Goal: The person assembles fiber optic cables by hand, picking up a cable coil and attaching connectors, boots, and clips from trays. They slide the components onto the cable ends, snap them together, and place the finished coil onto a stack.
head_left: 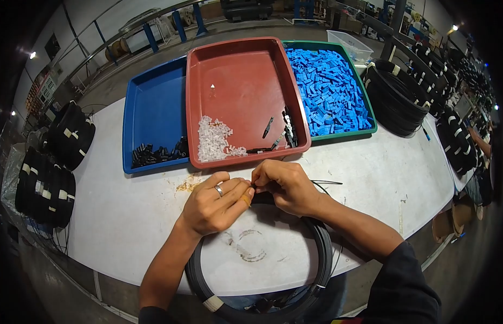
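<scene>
My left hand, with a ring on one finger, is closed in a pinch at the middle of the white table. Against its fingertips, my right hand is pinched too. A small dark piece shows between the two sets of fingertips, too hidden to name. Beneath both hands lies a coil of black cable, wrapped with pale tape at the lower left and reaching over the table's near edge. A thin black cable end sticks out to the right of my right hand.
Behind the hands stand a blue tray with black parts, a red tray with clear and black parts, and a green tray full of blue pieces. Black cable coils stand at right and left. A co-worker's arm shows far right.
</scene>
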The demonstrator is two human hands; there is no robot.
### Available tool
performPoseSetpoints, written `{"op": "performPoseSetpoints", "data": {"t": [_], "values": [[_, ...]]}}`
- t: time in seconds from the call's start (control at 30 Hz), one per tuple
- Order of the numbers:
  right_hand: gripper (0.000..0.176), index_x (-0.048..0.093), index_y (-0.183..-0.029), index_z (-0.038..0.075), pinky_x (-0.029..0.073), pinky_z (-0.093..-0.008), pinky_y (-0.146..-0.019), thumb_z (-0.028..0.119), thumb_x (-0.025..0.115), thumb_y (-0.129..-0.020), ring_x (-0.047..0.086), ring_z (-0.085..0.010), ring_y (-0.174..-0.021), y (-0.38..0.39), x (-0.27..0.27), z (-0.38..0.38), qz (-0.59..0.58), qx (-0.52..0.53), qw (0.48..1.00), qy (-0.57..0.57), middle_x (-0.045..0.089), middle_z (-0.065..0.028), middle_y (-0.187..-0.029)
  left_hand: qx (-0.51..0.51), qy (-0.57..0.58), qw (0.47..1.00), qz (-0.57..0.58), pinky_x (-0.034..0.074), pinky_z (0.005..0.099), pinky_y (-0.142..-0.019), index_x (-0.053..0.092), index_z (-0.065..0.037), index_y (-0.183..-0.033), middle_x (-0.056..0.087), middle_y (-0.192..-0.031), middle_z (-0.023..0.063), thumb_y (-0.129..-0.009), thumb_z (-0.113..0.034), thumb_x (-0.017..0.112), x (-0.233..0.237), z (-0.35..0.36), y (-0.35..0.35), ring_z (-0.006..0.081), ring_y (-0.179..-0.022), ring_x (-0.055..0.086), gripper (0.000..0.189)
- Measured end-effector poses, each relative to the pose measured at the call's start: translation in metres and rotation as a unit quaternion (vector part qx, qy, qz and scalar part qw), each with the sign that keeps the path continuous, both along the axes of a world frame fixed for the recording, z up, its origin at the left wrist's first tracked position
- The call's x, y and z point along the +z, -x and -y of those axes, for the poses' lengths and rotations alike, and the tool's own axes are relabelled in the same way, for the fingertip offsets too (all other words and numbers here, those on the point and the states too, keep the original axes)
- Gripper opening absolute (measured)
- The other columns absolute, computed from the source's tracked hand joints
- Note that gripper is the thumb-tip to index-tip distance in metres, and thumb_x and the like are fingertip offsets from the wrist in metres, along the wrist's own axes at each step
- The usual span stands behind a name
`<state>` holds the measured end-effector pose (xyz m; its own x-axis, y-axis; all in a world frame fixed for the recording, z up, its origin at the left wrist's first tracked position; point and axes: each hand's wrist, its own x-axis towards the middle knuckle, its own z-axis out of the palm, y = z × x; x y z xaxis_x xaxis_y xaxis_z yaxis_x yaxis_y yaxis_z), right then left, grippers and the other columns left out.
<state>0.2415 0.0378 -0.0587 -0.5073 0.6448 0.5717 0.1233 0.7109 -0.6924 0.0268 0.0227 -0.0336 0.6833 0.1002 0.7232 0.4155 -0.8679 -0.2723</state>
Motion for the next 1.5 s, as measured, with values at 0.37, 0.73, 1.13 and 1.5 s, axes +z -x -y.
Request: {"op": "performPoseSetpoints", "data": {"t": [0.37, 0.73, 1.13, 1.5], "values": [[0.027, 0.056, -0.094, -0.002, 0.054, -0.0403, -0.073, -0.015, 0.066, -0.071, 0.065, -0.0342, -0.088, -0.003, 0.011, 0.007, 0.057, -0.053, 0.974, -0.213, 0.062, -0.0151, -0.099, -0.032, 0.197, 0.973, 0.114, 0.054, 0.0297, -0.072, 0.071, 0.0, -0.079, 0.075, -0.084, 0.0099, -0.073, 0.003, 0.08, -0.002, 0.002, 0.001, 0.0208, -0.073, 0.071, 0.011], [0.028, 0.056, -0.091, -0.002, 0.055, -0.0383, -0.072, -0.014, 0.066, -0.068, 0.066, -0.0325, -0.087, 0.001, 0.007, 0.007, 0.018, -0.059, 0.987, -0.148, 0.064, -0.0157, -0.099, -0.035, 0.248, 0.952, 0.174, 0.053, 0.0305, -0.067, 0.072, 0.0, -0.078, 0.076, -0.081, 0.0098, -0.076, 0.003, 0.082, -0.006, -0.002, 0.002, 0.018, -0.064, 0.067, 0.011], [0.03, 0.054, -0.086, -0.001, 0.056, -0.0385, -0.071, -0.02, 0.065, -0.065, 0.068, -0.0335, -0.085, -0.002, 0.001, 0.001, 0.009, 0.013, 1.0, -0.011, 0.065, -0.0163, -0.103, -0.031, 0.013, 0.999, -0.008, 0.055, 0.0334, -0.069, 0.07, 0.0, -0.079, 0.07, -0.081, 0.008, -0.081, 0.0, 0.077, 0.0, 0.002, 0.001, 0.0178, -0.073, 0.068, 0.007], [0.032, 0.056, -0.095, -0.002, 0.055, -0.0394, -0.07, -0.015, 0.069, -0.069, 0.067, -0.0325, -0.088, 0.0, 0.011, 0.012, 0.041, -0.069, 0.968, -0.239, 0.064, -0.016, -0.097, -0.05, 0.266, 0.948, 0.169, 0.055, 0.0302, -0.065, 0.073, 0.001, -0.078, 0.074, -0.078, 0.0097, -0.072, 0.004, 0.082, -0.002, 0.004, -0.001, 0.0184, -0.063, 0.065, 0.011]]}}
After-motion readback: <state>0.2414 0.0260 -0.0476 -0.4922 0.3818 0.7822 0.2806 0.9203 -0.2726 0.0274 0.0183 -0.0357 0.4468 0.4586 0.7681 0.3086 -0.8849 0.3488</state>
